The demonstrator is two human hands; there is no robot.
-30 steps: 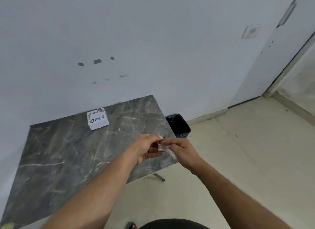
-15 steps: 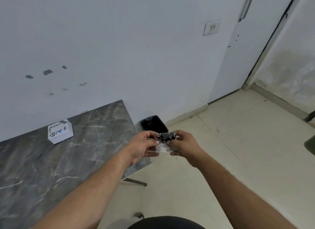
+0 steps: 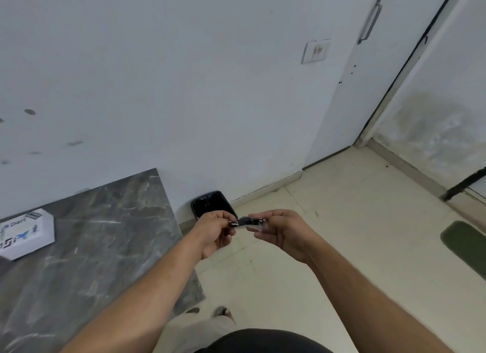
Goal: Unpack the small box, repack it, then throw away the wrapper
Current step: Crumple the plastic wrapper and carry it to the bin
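Note:
The small white box (image 3: 26, 234) with blue print lies on the dark marble table (image 3: 105, 247), at its far left and well away from my hands. Both hands are out past the table's right edge, over the floor. My left hand (image 3: 214, 233) pinches one end of a small black item (image 3: 246, 221). My right hand (image 3: 284, 233) holds the other end, together with a clear plastic wrapper (image 3: 259, 226) that shows at its fingertips. Just beyond my hands, a black bin (image 3: 210, 202) stands on the floor against the wall.
A white wall runs behind the table, with a switch plate (image 3: 315, 51) and a door (image 3: 389, 63) to the right. Pale floor tiles lie below my hands. A dark green mat (image 3: 465, 245) lies at the right edge. A sandalled foot (image 3: 223, 313) shows near the table's corner.
The view has swung right, so the table and box have slid left. My hands have moved off the table edge to just in front of the bin, still on the black item and wrapper.

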